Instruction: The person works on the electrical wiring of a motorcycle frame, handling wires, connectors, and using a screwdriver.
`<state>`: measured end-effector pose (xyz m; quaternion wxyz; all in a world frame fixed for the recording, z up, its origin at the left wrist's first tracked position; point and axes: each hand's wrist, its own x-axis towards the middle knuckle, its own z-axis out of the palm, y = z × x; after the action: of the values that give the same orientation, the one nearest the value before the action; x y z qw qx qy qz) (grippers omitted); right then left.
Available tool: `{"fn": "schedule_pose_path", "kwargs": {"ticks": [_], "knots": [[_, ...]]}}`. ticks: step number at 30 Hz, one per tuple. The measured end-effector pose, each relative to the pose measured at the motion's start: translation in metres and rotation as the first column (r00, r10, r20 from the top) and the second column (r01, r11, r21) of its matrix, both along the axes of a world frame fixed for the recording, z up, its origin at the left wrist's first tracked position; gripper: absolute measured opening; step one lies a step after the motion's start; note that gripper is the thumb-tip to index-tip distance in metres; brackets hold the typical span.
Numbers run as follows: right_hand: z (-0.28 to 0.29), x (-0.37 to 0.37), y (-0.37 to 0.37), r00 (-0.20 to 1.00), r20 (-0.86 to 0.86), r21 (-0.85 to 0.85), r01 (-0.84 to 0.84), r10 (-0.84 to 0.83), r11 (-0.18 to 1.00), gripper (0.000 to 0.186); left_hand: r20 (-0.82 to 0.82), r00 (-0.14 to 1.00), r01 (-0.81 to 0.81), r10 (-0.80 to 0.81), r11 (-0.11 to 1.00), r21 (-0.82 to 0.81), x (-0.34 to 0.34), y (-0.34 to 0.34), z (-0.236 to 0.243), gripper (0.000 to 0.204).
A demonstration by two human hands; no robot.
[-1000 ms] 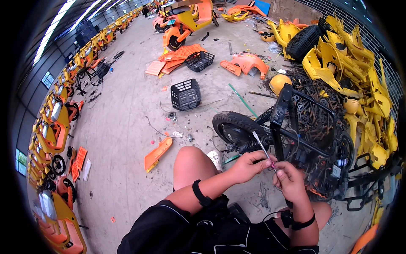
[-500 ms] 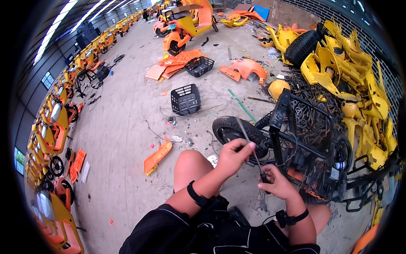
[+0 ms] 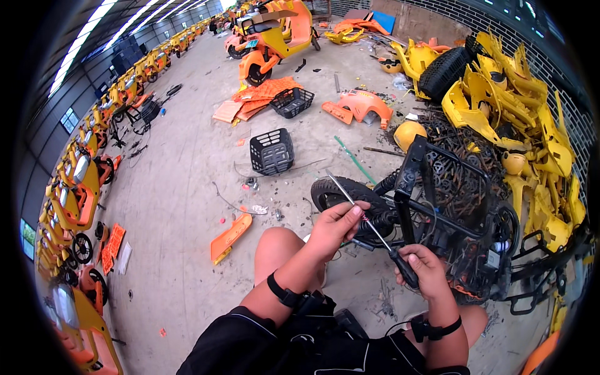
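Note:
A long screwdriver [image 3: 379, 234] slants across in front of me, its thin metal shaft pointing up and left. The fingers of my left hand [image 3: 335, 230] pinch the shaft partway along. At the lower end my right hand [image 3: 426, 270] is closed around the black handle [image 3: 404, 269]. A small reddish bit shows on the shaft beside my left fingertips; I cannot make out what it is. Just beyond both hands lies a stripped black scooter frame [image 3: 431, 194], with its black-tyred wheel [image 3: 340, 190] behind my left hand.
Yellow body panels [image 3: 487, 106] and a heap of dark metal parts [image 3: 465, 147] lie at the right. Ahead are black baskets [image 3: 272, 152], an orange fender [image 3: 365, 106] and a parked scooter [image 3: 275, 47]. An orange-yellow panel [image 3: 230, 237] rests left of my knee. Scooters [image 3: 78, 194] line the left wall.
My right hand has moved slightly right, and more of the screwdriver's handle and shaft now shows. The left hand has shifted a little to the left, still pinching the shaft.

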<state>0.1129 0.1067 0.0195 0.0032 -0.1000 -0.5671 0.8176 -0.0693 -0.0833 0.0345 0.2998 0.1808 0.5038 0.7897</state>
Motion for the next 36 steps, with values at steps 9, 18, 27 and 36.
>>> {"fn": "schedule_pose_path", "kwargs": {"ticks": [9,18,27,36], "knots": [[0.012,-0.004,-0.020,0.973,-0.221,0.840,0.225,-0.067,0.493,0.041,-0.105,0.975,-0.205,0.197,0.976,-0.070,0.001,0.002,-0.003,0.028],[0.013,-0.003,-0.002,0.967,-0.047,0.253,0.254,-0.250,0.933,0.019,-0.110,0.983,-0.149,0.149,0.989,0.006,-0.004,-0.004,-0.007,0.024],[0.016,-0.007,0.003,0.953,-0.102,0.045,0.290,-0.284,0.956,0.026,-0.136,0.950,-0.283,0.280,0.959,-0.002,-0.003,-0.002,-0.009,0.025],[0.015,-0.007,0.005,0.927,-0.153,0.179,0.368,-0.343,0.912,0.026,-0.039,0.962,-0.267,0.269,0.962,0.049,-0.007,-0.007,-0.003,0.027]]}}
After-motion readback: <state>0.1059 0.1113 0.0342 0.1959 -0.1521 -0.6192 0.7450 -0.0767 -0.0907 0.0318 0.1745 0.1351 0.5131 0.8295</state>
